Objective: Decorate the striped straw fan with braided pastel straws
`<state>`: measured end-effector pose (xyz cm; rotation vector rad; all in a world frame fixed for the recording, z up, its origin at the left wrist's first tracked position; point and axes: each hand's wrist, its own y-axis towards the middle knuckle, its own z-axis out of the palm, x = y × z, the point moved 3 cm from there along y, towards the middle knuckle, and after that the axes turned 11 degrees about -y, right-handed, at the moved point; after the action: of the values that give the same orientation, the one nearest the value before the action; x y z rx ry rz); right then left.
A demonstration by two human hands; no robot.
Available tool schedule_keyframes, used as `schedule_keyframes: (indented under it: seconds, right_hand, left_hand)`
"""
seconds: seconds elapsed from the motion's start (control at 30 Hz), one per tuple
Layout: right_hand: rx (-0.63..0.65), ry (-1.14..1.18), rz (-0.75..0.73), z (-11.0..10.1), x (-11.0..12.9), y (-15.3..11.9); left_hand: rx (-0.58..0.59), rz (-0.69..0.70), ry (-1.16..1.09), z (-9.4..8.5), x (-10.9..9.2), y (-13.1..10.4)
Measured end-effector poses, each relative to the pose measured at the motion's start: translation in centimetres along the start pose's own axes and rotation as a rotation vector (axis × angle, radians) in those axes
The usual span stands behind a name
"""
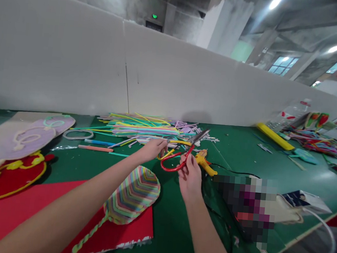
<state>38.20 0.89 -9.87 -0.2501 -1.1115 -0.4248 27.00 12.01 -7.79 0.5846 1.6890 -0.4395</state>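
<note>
A yellow stem [180, 142] sits pinched in my left hand [154, 148], just beside the red-handled scissors [189, 152] my right hand [191, 176] curls around. Beneath spreads a green tabletop [231, 147] (it runs rightward from the blades toward a yellow bar [275, 136]); beyond, loose stems [144, 129] lie before a white partition [167, 75].

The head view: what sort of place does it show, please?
Probably a craft workshop: colored stems lie piled on a green table, the right hand holds scissors, and what looks like a glue gun lies nearby.
</note>
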Motion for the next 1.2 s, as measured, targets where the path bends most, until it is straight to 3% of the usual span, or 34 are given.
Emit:
schedule_keyframes:
  seconds: [0.2, 0.33, 0.4, 0.57, 0.63, 0.77, 0.9, 1.07, 1.2]
  right_hand:
    - [0.108, 0.013, 0.024, 1.1, 0.0, -0.8]
    - [0.269, -0.097, 0.008, 2.9, -0.5, -2.0]
    - [0.288, -0.149, -0.009, 3.6, -0.8, -2.6]
    - [0.311, -0.147, -0.012, 4.2, -1.8, -3.1]
    - [0.292, -0.169, -0.037, 4.0, -1.9, -2.9]
    - [0.242, -0.242, -0.012, 3.5, -2.3, -2.5]
    - [0.141, -0.177, 0.003, 2.8, -2.4, -2.3]
    - [0.135, -0.135, -0.019, 2.2, -1.9, -1.9]
    - [0.026, -0.209, -0.075, 1.5, -1.9, -1.7]
  left_hand:
    - [-0.166, -0.02, -0.177, 0.4, -0.3, -3.6]
    - [-0.183, 0.024, -0.087, 1.0, -0.5, -6.5]
    - [-0.171, 0.036, 0.044, 0.9, -0.7, -8.2]
    - [-0.358, 0.059, 0.491, -2.0, -0.3, -12.2]
    - [-0.412, -0.05, 0.607, -3.5, 0.8, -13.6]
    - [-0.368, -0.227, 0.676, -4.5, 2.9, -15.7]
    - [-0.373, -0.259, 0.652, -4.0, 3.8, -16.5]
    - [-0.395, -0.244, 0.556, -4.0, 4.3, -16.4]
    - [-0.392, -0.144, 0.198, -4.3, 4.4, -16.4]
